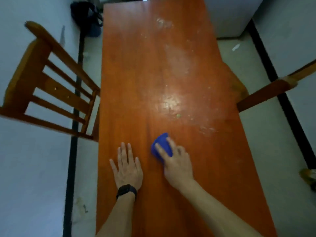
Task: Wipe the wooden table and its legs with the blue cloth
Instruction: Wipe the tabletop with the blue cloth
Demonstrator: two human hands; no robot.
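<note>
Right hand [177,164] presses bunched blue cloth [161,145] near orange-brown wooden tabletop's [136,74] near edge; left hand [127,169] flat, fingers spread (bracing).

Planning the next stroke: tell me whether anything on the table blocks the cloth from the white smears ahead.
Nothing visible does. Bare wooden table lies between the blue cloth, held by the right hand, and the white smears; only a greenish speck sits there. The left hand rests flat aside.

Dim, bluish room light, one white glare patch from overhead on the counter [130,79], soft focus throughout, chair [51,74] at left smeared by motion blur, wide-angle bending toward the edges.
</note>
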